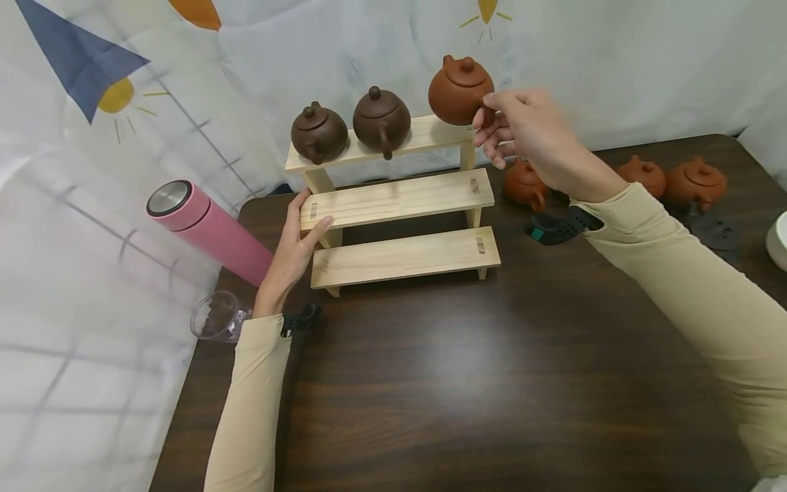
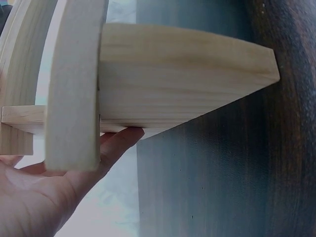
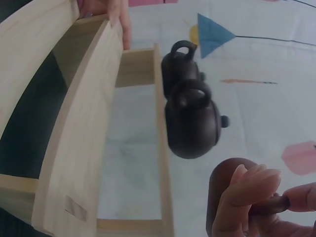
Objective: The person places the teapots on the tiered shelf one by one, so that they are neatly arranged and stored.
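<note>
A reddish-brown clay teapot (image 1: 460,92) is at the right end of the top tier of a three-tier wooden shelf (image 1: 399,198). My right hand (image 1: 522,130) pinches its handle between thumb and fingers; in the right wrist view the handle (image 3: 269,205) shows in the grip. Whether the pot's base touches the board, I cannot tell. Two dark brown teapots, one at the left end (image 1: 320,133) and one beside it (image 1: 381,119), sit on the same tier. My left hand (image 1: 295,239) holds the left end of the middle tier, thumb on top, and a finger touches the side support in the left wrist view.
Left of the shelf stands a pink thermos (image 1: 212,232), with a clear cup (image 1: 218,318) in front. More reddish teapots, one by the shelf (image 1: 525,184) and two farther right (image 1: 695,183), rest on the dark table (image 1: 461,383). A white bowl (image 1: 779,239) is at the right edge.
</note>
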`<move>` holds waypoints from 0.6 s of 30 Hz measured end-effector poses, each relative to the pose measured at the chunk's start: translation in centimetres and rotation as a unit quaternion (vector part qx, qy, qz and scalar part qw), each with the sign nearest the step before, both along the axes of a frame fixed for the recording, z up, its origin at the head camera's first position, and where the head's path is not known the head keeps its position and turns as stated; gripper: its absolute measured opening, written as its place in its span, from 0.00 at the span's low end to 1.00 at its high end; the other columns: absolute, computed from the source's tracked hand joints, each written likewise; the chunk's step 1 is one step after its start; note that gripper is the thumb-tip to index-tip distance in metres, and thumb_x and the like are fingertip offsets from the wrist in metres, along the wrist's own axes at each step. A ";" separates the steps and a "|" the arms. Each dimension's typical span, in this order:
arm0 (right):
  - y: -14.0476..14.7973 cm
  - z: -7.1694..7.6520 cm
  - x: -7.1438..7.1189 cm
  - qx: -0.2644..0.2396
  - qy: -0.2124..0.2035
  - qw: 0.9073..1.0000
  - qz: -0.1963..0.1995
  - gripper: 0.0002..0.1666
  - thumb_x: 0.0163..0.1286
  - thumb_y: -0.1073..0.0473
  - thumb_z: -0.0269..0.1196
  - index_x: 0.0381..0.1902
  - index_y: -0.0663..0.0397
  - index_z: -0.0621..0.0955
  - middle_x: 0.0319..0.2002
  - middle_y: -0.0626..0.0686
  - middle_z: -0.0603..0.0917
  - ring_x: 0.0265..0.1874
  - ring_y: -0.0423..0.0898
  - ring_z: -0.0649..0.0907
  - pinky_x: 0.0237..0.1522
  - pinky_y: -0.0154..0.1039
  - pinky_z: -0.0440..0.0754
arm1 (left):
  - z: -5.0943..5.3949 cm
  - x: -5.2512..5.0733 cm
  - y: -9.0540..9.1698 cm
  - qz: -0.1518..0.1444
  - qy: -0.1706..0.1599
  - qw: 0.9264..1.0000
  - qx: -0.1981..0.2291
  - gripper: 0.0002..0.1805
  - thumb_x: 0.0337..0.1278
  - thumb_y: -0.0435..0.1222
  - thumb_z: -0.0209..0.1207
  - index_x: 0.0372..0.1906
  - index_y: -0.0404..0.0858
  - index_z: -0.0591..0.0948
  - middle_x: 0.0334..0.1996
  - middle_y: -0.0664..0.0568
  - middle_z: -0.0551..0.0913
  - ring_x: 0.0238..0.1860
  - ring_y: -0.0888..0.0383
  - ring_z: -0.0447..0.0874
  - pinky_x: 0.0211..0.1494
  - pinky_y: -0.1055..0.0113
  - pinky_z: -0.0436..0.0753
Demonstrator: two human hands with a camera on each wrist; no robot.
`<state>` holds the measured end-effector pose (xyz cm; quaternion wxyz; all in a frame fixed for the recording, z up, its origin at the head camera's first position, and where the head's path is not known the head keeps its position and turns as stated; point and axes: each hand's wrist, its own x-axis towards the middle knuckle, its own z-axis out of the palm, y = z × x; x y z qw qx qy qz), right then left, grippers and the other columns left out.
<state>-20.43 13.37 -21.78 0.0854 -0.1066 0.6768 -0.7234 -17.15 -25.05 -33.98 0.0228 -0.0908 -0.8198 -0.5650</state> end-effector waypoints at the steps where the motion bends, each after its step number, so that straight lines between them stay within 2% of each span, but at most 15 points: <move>1: -0.3 -0.1 -0.2 0.013 -0.001 1.000 0.000 0.22 0.85 0.54 0.50 0.38 0.68 0.79 0.27 0.55 0.82 0.20 0.46 0.77 0.20 0.36 0.75 | 0.0 0.0 -0.1 0.000 0.002 1.000 0.000 0.42 0.78 0.37 0.57 0.84 0.37 0.48 0.80 0.40 0.54 0.77 0.53 0.54 0.77 0.58 0.53; 10: -1.7 -1.2 -1.6 0.035 -0.040 0.999 -0.011 0.22 0.86 0.53 0.49 0.39 0.64 0.80 0.27 0.53 0.84 0.22 0.44 0.78 0.24 0.35 0.77 | -0.2 0.0 0.0 -0.003 0.006 1.000 0.003 0.41 0.77 0.36 0.57 0.83 0.34 0.48 0.80 0.39 0.54 0.77 0.53 0.54 0.78 0.58 0.53; 18: -2.0 -1.4 -2.0 0.058 -0.036 0.998 0.001 0.22 0.86 0.51 0.49 0.40 0.63 0.80 0.28 0.52 0.84 0.20 0.43 0.76 0.22 0.36 0.72 | -0.1 0.0 -0.1 -0.001 0.008 1.000 0.002 0.41 0.77 0.37 0.57 0.83 0.34 0.49 0.79 0.39 0.54 0.76 0.53 0.54 0.78 0.58 0.53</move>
